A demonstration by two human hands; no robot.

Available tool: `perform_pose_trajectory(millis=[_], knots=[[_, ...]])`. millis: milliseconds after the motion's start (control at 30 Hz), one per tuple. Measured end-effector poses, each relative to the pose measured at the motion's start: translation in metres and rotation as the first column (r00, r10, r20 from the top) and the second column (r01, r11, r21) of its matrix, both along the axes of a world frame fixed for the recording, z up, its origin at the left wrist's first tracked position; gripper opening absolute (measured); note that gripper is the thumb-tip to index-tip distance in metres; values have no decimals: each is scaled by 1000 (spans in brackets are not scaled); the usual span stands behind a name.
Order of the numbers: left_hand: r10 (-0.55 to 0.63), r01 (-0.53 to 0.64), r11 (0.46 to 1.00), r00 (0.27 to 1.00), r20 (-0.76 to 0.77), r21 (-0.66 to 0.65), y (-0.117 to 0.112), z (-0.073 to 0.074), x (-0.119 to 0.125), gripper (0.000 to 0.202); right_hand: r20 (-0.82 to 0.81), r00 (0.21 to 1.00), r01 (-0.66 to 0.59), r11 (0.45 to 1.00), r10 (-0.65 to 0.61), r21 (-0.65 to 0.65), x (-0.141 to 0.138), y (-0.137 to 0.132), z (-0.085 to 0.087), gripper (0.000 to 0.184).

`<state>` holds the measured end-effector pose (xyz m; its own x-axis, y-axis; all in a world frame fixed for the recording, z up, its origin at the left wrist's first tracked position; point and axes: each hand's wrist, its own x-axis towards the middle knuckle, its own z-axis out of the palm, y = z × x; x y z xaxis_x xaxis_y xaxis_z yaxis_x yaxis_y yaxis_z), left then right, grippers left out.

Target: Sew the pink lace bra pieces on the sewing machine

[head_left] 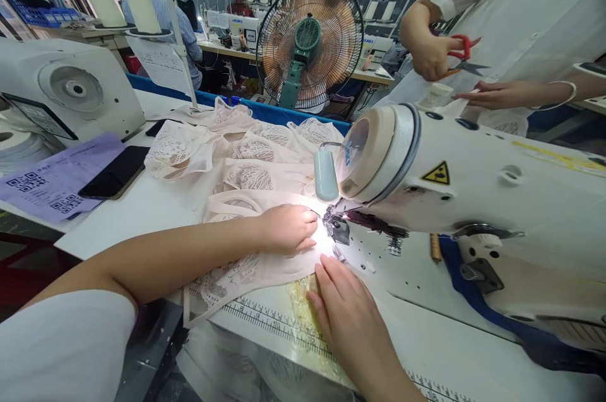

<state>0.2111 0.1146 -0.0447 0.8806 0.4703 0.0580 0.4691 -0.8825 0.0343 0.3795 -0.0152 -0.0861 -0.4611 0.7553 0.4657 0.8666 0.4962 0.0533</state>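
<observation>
My left hand (pixel 286 229) lies on a pale lace garment piece (pixel 246 276), fingers curled together and pressing the cloth just left of the sewing machine's presser foot (pixel 337 230). My right hand (pixel 341 301) rests flat on the table in front of the foot, fingers stretched out and touching the cloth's edge. The white sewing machine (pixel 473 194) stands to the right, its lamp lighting the needle area.
A pile of lace pieces (pixel 246 149) lies behind. A black phone (pixel 115 171) and purple papers (pixel 52 181) lie at left, beside another machine (pixel 66 86). A fan (pixel 310 42) stands at the back. A person in white at right holds red scissors (pixel 461 55). A ruler strip (pixel 279 326) runs along the table.
</observation>
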Motion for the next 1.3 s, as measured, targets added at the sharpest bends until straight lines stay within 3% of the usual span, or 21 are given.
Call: perform_pose_trajectory(millis=[667,867,1000,1133,1300], knots=[[-21,23,998,999,-37,55,11,2,-1,28,33,999,17,1000,-18,24,-1,5,-1,42],[-63,63,994,998,0,93,23,11,-3,27,91,995,44,999,-44,-1,-4,15,4,46],[-114,110,991,992,49,75,4,18,-5,23,75,996,45,998,-42,-38,-3,16,7,46],[-264,257,962,961,76,91,-22,12,-15,21,61,998,31,999,-28,-41,0,14,9,46],[-309,292,940,947,83,176,-19,-2,-28,29,73,997,28,999,-26,-29,-4,18,9,46]])
